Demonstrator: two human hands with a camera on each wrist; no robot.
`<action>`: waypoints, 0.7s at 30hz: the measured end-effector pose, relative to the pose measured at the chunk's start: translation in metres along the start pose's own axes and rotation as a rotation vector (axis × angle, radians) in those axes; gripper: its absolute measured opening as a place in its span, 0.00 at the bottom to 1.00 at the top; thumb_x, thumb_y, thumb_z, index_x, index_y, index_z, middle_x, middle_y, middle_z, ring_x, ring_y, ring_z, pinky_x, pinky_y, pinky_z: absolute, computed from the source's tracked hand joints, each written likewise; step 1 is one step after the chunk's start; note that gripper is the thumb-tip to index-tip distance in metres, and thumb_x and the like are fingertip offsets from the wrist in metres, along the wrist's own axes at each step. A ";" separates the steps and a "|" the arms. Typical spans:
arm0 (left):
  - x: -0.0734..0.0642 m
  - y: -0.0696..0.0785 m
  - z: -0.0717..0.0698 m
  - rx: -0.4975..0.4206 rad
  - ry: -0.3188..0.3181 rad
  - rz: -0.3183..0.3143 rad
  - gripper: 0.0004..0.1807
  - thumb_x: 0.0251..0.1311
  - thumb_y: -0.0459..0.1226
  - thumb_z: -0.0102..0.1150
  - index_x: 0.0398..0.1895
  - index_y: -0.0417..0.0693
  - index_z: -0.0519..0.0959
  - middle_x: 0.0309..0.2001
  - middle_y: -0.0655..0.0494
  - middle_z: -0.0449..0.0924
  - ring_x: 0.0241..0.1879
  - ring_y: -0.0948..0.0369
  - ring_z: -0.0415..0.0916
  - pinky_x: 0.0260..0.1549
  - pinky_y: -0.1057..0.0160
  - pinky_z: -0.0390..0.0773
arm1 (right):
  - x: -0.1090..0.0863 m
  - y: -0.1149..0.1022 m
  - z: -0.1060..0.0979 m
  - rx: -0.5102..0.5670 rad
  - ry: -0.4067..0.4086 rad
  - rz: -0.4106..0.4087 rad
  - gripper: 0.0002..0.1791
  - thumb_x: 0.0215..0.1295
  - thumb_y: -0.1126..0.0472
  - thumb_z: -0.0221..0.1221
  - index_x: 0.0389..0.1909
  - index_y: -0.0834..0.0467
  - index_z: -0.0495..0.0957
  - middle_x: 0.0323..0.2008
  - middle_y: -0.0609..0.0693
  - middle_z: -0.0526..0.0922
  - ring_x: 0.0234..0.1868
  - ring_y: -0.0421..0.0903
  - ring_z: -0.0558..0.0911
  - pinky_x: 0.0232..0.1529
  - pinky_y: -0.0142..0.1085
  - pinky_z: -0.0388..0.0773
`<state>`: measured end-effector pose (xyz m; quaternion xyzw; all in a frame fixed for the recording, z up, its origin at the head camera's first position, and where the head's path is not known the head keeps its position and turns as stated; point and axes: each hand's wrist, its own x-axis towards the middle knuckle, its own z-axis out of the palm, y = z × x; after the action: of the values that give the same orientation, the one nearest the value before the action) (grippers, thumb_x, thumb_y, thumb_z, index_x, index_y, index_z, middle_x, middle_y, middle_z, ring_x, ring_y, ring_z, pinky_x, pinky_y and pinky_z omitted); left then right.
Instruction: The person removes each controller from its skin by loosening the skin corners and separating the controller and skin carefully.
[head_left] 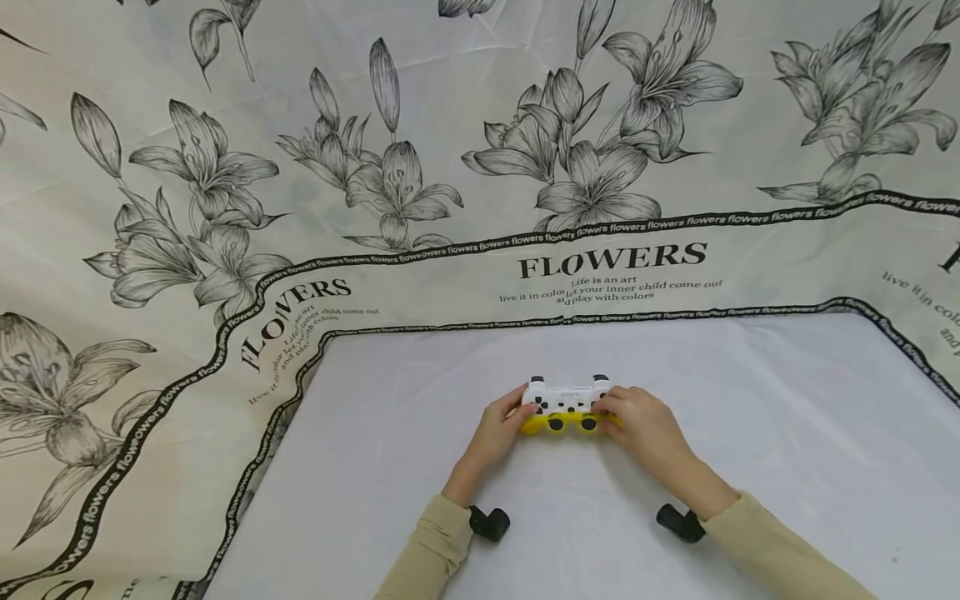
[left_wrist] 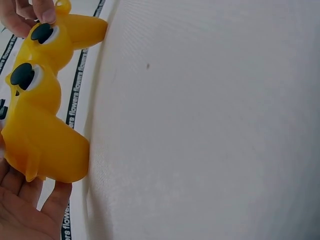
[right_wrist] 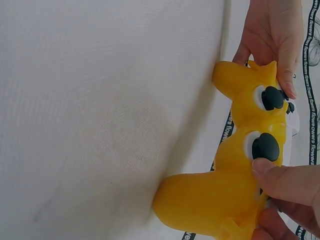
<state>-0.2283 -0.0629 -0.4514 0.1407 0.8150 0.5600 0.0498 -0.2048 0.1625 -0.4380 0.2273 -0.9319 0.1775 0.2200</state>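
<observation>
A white game controller (head_left: 570,397) is held up over the white table, with black thumbsticks and buttons. A yellow cover (head_left: 572,419) wraps its lower half and both handles, while the white upper part shows bare. My left hand (head_left: 492,429) grips the left end, its thumb on the front and its fingers behind. At the other end my right hand (head_left: 647,423) holds the cover and controller. In the right wrist view the right thumb (right_wrist: 267,172) presses on the yellow cover (right_wrist: 200,200) beside a thumbstick. The fingertips behind the controller are partly hidden.
The white tabletop (head_left: 420,375) spreads around the hands. A cloth (head_left: 450,283) printed with flowers and lettering hangs behind it and along the sides. Black wrist devices (head_left: 490,524) sit under both wrists.
</observation>
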 end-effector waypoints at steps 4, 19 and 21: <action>-0.002 0.002 -0.001 0.000 -0.006 -0.003 0.25 0.69 0.37 0.51 0.66 0.36 0.67 0.64 0.41 0.71 0.67 0.48 0.66 0.65 0.50 0.65 | 0.000 -0.002 0.001 -0.021 0.013 -0.015 0.13 0.39 0.67 0.75 0.28 0.57 0.84 0.26 0.44 0.80 0.29 0.43 0.76 0.30 0.38 0.78; 0.003 -0.010 0.002 -0.003 0.003 -0.007 0.25 0.69 0.40 0.52 0.66 0.38 0.67 0.64 0.43 0.71 0.67 0.50 0.67 0.65 0.51 0.66 | -0.002 -0.002 0.007 -0.119 0.072 -0.173 0.13 0.42 0.71 0.73 0.29 0.56 0.81 0.30 0.46 0.82 0.30 0.42 0.74 0.25 0.32 0.77; 0.008 -0.021 0.005 0.014 0.002 -0.004 0.27 0.69 0.43 0.51 0.67 0.40 0.66 0.65 0.45 0.70 0.67 0.52 0.66 0.66 0.52 0.66 | -0.002 0.000 0.007 -0.128 0.084 -0.197 0.14 0.42 0.71 0.73 0.29 0.56 0.82 0.30 0.46 0.83 0.30 0.43 0.74 0.25 0.32 0.78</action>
<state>-0.2385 -0.0629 -0.4722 0.1389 0.8191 0.5543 0.0492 -0.2052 0.1599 -0.4455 0.2956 -0.9044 0.1044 0.2894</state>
